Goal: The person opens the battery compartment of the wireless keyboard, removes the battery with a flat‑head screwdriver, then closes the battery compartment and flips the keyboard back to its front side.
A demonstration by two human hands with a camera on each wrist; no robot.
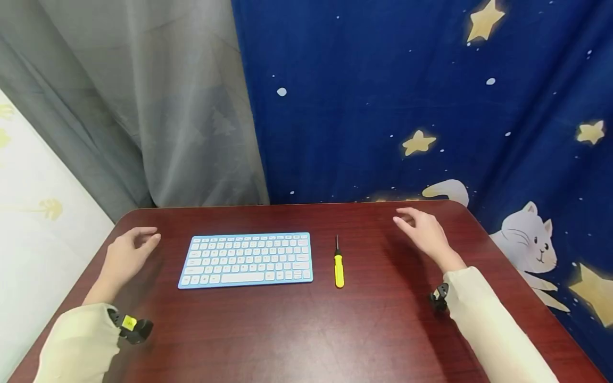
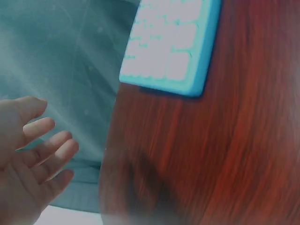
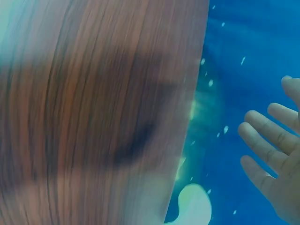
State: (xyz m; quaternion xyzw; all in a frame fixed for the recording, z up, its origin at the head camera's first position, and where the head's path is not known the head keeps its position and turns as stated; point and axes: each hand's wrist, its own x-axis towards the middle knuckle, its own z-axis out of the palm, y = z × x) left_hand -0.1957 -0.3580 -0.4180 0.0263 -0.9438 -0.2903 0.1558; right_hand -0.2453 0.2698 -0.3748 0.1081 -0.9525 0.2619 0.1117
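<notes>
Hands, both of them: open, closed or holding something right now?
Left hand: open, fingers relaxed, holding nothing.
Right hand: open, fingers relaxed, holding nothing.

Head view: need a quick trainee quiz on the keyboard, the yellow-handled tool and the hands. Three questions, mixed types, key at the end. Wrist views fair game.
1. Multiple choice. In the head view, the yellow-handled tool lies:
A) left of the keyboard
B) on top of the keyboard
C) right of the keyboard

2. True or false. The left hand is gripping the keyboard.

3. Short answer. Which wrist view shows part of the keyboard?

Key:
1. C
2. False; the hand is apart from the keyboard and holds nothing.
3. The left wrist view.
</notes>
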